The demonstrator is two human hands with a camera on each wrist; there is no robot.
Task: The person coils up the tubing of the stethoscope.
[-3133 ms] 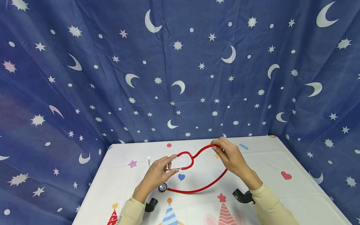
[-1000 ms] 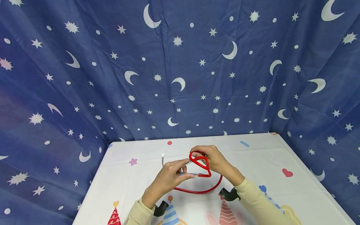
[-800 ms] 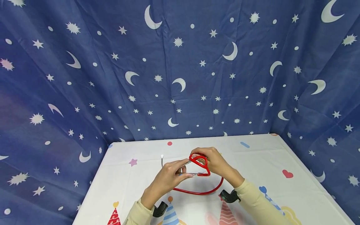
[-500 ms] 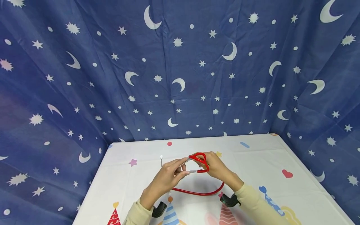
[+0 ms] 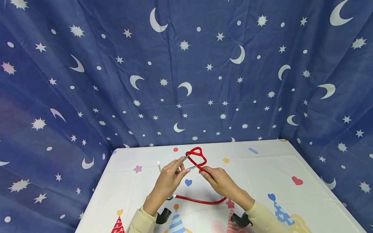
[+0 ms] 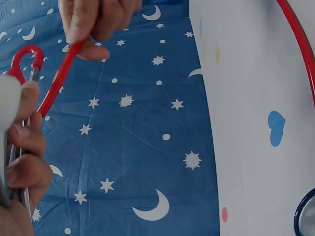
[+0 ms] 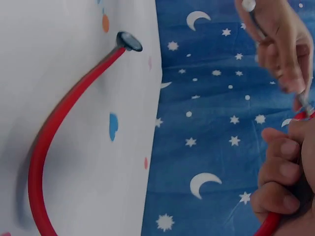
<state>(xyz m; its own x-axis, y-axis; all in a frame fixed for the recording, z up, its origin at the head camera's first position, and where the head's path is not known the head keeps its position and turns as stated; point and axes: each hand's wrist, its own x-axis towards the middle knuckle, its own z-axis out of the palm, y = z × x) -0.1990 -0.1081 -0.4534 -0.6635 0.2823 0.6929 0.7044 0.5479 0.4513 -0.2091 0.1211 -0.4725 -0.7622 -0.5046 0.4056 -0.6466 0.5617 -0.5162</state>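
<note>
A stethoscope with red tubing [image 5: 201, 202] is held between both hands above the white table. My left hand [image 5: 168, 178] grips its two metal ear tubes, and a white ear tip [image 5: 158, 162] sticks out behind the fingers. My right hand [image 5: 222, 183] pinches the red tube, which crosses over the Y-shaped fork and forms a loop [image 5: 198, 150] around the ear-tube ends. From the right hand the rest of the tube hangs to the tabletop. The round chest piece [image 7: 129, 42] lies there, partly hidden behind the left wrist in the head view.
The tabletop [image 5: 314, 200] wears a white cloth printed with party hats, hearts and stars. A blue curtain [image 5: 209, 81] with moons and stars hangs behind and at both sides. Dark wrist cameras [image 5: 163, 216] sit at each wrist.
My right hand has brought the tube leftward from the right, wrapped it around the fork, and now holds it in front of the ear tubes. The left hand keeps its grip, slightly shifted.
</note>
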